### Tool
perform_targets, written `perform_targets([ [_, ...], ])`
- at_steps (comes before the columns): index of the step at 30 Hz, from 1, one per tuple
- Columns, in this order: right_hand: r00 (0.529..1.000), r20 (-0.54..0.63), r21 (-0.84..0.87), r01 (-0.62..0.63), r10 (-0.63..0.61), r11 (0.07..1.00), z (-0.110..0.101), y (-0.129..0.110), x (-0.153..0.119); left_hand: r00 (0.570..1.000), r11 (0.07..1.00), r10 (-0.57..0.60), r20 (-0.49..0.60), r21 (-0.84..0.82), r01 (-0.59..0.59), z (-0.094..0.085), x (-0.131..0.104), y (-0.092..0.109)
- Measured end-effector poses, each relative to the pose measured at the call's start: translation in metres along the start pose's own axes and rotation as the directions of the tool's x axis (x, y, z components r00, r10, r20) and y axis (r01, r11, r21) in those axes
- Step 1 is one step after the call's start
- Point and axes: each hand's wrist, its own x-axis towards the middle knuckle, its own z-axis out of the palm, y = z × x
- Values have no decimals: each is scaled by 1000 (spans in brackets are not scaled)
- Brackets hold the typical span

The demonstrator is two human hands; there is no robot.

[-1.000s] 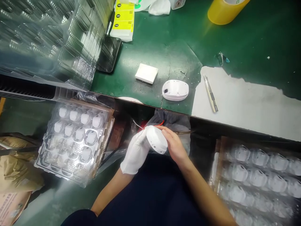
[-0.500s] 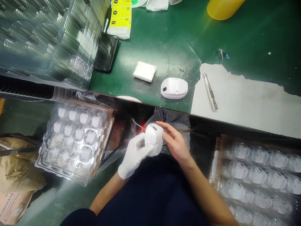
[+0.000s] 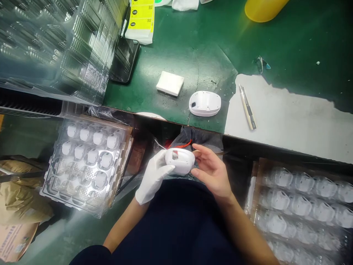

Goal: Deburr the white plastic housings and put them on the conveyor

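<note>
Just in front of my body, my left hand [image 3: 152, 179], in a white glove, grips the left end of a white plastic shell [image 3: 180, 161]. The shell is rounded, with a rectangular hole near its left side, and its hollow side faces up towards me. My bare right hand [image 3: 213, 171] is at the shell's right end, thumb at the near edge and fingers curved round the far side. On the bench edge beyond lies a second white shell [image 3: 205, 103], hollow side up. Left of that shell sits a white sponge block [image 3: 170, 83].
A utility knife [image 3: 247, 107] lies on a white sheet [image 3: 292, 117] on the green bench [image 3: 176, 44]. Clear trays of white shells stand low at left [image 3: 82, 165] and right [image 3: 300, 206]. Stacked clear trays [image 3: 82, 55], a phone [image 3: 125, 60] and yellow labels [image 3: 142, 16] occupy the bench's left side.
The shell in my hands has turned from upright, outer face showing, to lying sideways with its hollow side showing. My right hand has shifted slightly right and its fingers have spread.
</note>
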Motion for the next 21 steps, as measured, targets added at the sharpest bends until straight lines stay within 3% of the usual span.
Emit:
perform_targets([
  [2,1000,11,15,9,-9,1000,1,-1,-2,1000,996,-13,-3,-91,13,-1,4,-5],
  [9,1000,-26,66,-6,8,998,5,0,-3,974,914,-226,31,-339,223,1,11,-11],
  [14,988,-132,41,-76,80,996,5,3,3,944,789,-320,78,-530,311,5,10,-8],
  [21,952,-223,156,-178,210,972,9,7,15,866,600,-500,32,-708,373,12,13,1],
])
